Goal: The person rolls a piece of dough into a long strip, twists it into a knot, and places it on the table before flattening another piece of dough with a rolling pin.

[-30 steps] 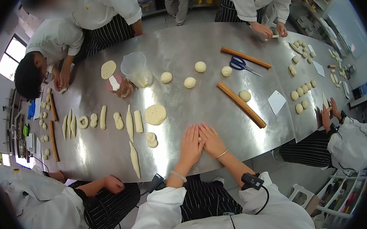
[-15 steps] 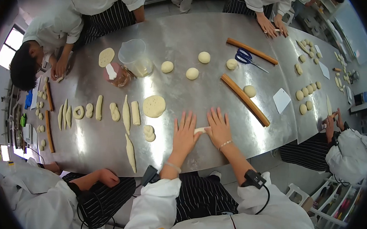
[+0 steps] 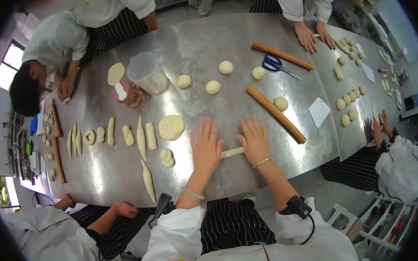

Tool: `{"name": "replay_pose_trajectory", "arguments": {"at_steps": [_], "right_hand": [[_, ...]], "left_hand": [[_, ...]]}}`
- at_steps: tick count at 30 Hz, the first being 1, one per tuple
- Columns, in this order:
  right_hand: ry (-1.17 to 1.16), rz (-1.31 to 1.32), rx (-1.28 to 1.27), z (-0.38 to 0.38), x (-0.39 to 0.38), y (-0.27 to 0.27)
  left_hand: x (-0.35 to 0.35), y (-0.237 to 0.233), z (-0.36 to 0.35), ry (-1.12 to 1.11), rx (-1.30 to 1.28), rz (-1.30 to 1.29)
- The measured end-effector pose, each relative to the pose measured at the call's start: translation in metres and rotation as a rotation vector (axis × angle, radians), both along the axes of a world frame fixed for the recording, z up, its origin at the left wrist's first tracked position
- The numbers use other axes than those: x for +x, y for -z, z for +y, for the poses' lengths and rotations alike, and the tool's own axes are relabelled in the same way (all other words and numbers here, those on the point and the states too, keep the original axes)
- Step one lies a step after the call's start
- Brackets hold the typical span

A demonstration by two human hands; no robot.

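A short rope of white dough (image 3: 232, 153) lies on the steel table near its front edge, its middle bare between my hands. My left hand (image 3: 206, 147) rests flat over the left end, fingers stretched forward. Over the right end lies my right hand (image 3: 255, 142), likewise flat with its fingers out. Both palms hide the rope's ends. Left of my left hand are a flat dough disc (image 3: 171, 127) and a knotted dough piece (image 3: 167, 158). A wooden rolling pin (image 3: 276, 114) lies beyond my right hand.
Shaped dough pieces (image 3: 111, 131) line the left side. Dough balls (image 3: 213, 87), blue-handled scissors (image 3: 274, 63), a second rolling pin (image 3: 282, 55), a white scraper (image 3: 319, 112), a plastic jug (image 3: 146, 73) and a jar (image 3: 130, 96) stand farther off. Co-workers surround the steel table (image 3: 196, 42).
My hands have moved apart, and a longer stretch of the dough rope shows between them. The view has shifted slightly. At the far side, a co-worker's hands have spread apart too.
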State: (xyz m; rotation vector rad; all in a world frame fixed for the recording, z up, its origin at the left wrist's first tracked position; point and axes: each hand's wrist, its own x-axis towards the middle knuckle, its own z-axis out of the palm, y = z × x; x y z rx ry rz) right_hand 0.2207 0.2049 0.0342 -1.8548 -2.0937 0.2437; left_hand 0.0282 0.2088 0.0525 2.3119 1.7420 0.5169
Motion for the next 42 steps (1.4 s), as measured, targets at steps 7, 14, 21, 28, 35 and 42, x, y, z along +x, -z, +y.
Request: {"name": "replay_pose_trajectory", "arguments": {"at_steps": [7, 14, 21, 28, 35, 42], "right_hand": [[-0.089, -0.001, -0.057, -0.068, -0.016, 0.020], [0.127, -0.096, -0.124, -0.069, -0.030, 0.014], [0.083, -0.039, -0.108, -0.073, -0.012, 0.020], [0.267, -0.078, -0.058, -0.012, -0.020, 0.024], [0.316, -0.035, -0.002, 0.007, 0.027, 0.015], [0.081, 0.042, 0.057, 0.025, -0.039, 0.016]], "left_hand": [[0.019, 0.038, -0.069, 0.105, -0.058, 0.051], [0.022, 0.026, -0.057, 0.002, -0.076, 0.066], [-0.004, 0.031, -0.077, 0.014, -0.189, -0.016], [0.011, 0.032, 0.002, -0.123, -0.043, 0.031], [-0.018, 0.015, -0.016, -0.160, -0.076, 0.133], [0.035, 0.041, 0.034, -0.010, 0.057, -0.066]]}}
